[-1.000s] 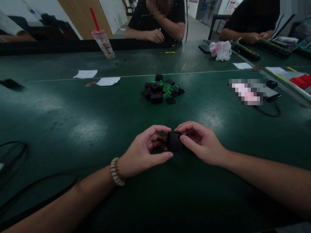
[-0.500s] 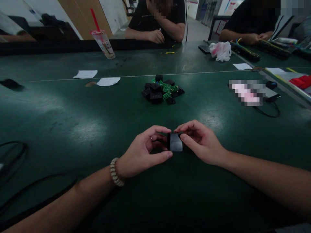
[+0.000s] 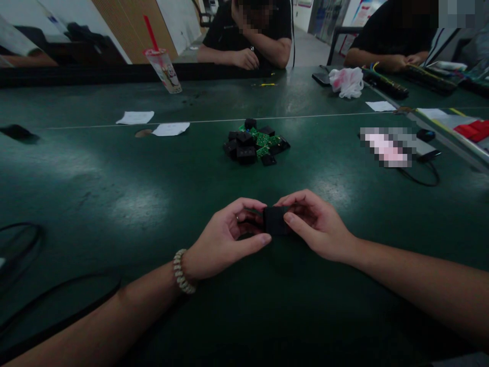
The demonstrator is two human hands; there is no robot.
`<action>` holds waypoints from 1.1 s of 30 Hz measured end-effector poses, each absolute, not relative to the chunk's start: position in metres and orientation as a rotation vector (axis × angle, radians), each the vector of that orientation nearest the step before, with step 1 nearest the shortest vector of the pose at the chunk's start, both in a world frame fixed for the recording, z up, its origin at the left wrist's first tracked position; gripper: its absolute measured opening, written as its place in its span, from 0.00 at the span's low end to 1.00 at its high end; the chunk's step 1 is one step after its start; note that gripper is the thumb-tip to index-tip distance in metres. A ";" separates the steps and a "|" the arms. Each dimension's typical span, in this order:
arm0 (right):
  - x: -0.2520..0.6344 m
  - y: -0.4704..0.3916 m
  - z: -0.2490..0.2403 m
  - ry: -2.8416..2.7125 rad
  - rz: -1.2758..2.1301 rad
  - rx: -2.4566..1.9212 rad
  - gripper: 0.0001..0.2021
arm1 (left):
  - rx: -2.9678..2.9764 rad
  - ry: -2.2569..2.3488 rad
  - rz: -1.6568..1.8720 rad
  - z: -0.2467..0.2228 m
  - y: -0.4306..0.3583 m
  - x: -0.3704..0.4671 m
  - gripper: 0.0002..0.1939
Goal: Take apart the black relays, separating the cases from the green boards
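A small black box (image 3: 275,221) is between my two hands, just above the green table (image 3: 114,168). My left hand (image 3: 233,234) curves round its left side, thumb at the lower edge and index finger at the upper left corner. On the right side, my right hand (image 3: 321,224) pinches it, with the thumb on its face and the fingers behind. Farther off lies a pile of black boxes (image 3: 245,153) mixed with green circuit boards (image 3: 263,139).
A cup with a red straw (image 3: 166,71), white papers (image 3: 171,129) and a plastic bag (image 3: 347,81) lie farther back. Black cables (image 3: 57,285) run at the left. Two people sit across the table, with a third person's arm at the far left.
The box has tilted between my hands: its face showed a grey sheen before and looks plain dark now. My hands have hardly moved.
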State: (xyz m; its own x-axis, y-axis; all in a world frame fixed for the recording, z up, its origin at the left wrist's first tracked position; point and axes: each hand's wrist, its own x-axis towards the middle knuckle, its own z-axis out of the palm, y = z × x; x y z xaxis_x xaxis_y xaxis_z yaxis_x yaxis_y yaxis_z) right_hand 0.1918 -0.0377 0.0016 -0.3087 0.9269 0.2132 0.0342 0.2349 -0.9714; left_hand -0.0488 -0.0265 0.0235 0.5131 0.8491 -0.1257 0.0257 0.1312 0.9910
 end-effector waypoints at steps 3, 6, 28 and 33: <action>0.192 -0.038 0.002 -1.607 1.223 -0.909 0.11 | 1.305 0.873 0.720 0.023 -0.026 -0.049 0.24; 0.192 -0.038 0.003 -1.611 1.243 -0.875 0.13 | 1.306 0.878 0.722 0.024 -0.027 -0.050 0.24; 0.193 -0.039 0.003 -1.829 1.000 -0.805 0.27 | 1.234 0.889 0.734 0.026 -0.026 -0.049 0.19; 0.193 -0.039 0.001 -1.812 1.019 -0.812 0.29 | 1.245 0.892 0.746 0.024 -0.025 -0.050 0.18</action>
State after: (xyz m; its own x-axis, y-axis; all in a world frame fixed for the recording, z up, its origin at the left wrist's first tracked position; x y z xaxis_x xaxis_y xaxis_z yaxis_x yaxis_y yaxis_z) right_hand 0.1930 -0.0388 0.0015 -0.4005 0.8370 0.3728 0.1163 0.4500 -0.8854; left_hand -0.0502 -0.0245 0.0245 0.4726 0.8673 -0.1566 -0.0011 0.1783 0.9840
